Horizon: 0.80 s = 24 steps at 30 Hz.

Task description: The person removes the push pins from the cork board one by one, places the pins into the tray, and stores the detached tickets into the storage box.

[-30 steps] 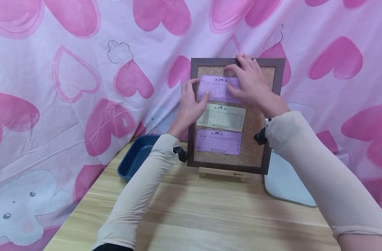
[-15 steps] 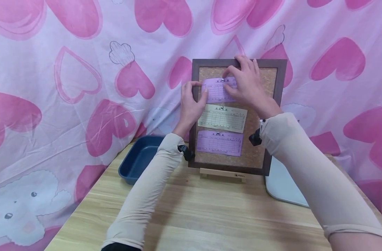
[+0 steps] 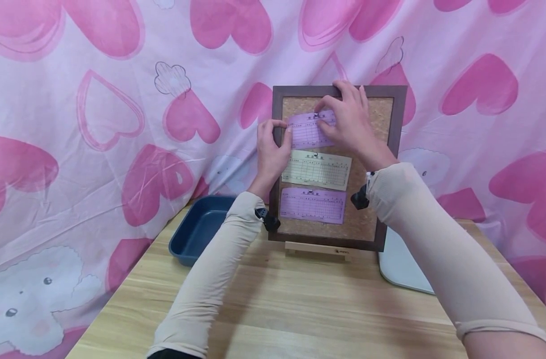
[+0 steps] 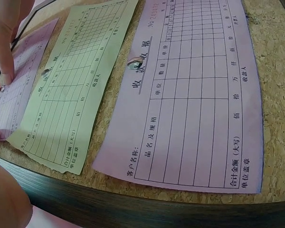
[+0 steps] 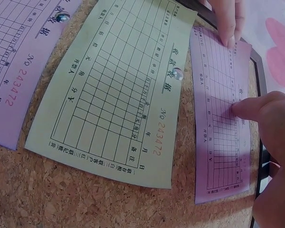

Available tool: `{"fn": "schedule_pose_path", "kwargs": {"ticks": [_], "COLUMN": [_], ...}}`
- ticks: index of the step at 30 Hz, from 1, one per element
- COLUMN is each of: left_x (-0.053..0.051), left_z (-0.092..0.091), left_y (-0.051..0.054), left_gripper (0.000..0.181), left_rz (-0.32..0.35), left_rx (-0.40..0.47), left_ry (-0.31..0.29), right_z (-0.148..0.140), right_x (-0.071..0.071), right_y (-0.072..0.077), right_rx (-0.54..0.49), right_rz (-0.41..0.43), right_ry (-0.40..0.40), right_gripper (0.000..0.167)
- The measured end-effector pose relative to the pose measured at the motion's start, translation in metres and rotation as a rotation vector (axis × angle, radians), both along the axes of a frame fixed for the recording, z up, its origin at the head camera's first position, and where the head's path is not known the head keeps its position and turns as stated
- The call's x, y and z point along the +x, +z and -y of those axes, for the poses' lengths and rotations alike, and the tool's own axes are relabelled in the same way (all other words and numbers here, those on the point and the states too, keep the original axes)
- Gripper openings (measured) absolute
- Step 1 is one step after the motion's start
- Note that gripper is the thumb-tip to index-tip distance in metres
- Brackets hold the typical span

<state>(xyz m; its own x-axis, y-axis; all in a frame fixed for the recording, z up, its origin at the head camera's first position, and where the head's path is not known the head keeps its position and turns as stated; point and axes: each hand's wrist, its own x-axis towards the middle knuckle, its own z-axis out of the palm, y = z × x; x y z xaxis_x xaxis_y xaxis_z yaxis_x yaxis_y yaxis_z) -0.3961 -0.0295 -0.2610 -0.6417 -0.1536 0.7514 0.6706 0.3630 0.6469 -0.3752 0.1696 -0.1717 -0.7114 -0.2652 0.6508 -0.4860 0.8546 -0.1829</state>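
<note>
A dark-framed corkboard (image 3: 364, 219) stands upright, with three printed receipt slips one above another. At the left edge of the upper purple receipt (image 3: 305, 135), my left hand (image 3: 271, 154) pinches the paper between thumb and index finger. My right hand (image 3: 352, 122) has its thumb and index finger about the shiny push pin (image 4: 2, 88) at that receipt's top; its other fingertips reach the frame's top edge. The right wrist view hides this pin behind the thumb. Below are a pale yellow-green receipt (image 3: 316, 169) and a lower purple receipt (image 3: 312, 205), each pinned at its top.
A small wooden easel (image 3: 317, 248) carries the board on the wooden table (image 3: 273, 309). Left of it sits a blue tray (image 3: 183, 254), partly behind my left sleeve. A white flat panel (image 3: 400, 271) lies at right. The heart-printed curtain (image 3: 165, 30) hangs behind.
My right thumb and index finger have closed in around the upper pin. The left thumb has drawn back to the upper receipt's left edge, and that receipt has tilted slightly.
</note>
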Motion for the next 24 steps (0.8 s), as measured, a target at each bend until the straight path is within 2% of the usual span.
{"fn": "schedule_pose_path", "kwargs": {"ticks": [7, 16, 24], "left_x": [-0.003, -0.002, -0.002], "left_z": [0.000, -0.002, -0.004], "left_y": [0.000, 0.000, 0.001], "left_gripper": [0.019, 0.019, 0.019], "left_rz": [0.017, 0.014, -0.004], "left_rx": [-0.007, -0.009, -0.018], "left_ry": [0.012, 0.007, 0.006], "right_z": [0.001, 0.010, 0.010], "right_x": [0.000, 0.001, 0.000], "right_y": [0.000, 0.000, 0.002], "right_rx": [-0.029, -0.122, -0.130], "right_rz": [-0.010, -0.001, 0.008], "right_ry": [-0.002, -0.045, -0.076], "right_gripper": [0.023, 0.023, 0.023]}}
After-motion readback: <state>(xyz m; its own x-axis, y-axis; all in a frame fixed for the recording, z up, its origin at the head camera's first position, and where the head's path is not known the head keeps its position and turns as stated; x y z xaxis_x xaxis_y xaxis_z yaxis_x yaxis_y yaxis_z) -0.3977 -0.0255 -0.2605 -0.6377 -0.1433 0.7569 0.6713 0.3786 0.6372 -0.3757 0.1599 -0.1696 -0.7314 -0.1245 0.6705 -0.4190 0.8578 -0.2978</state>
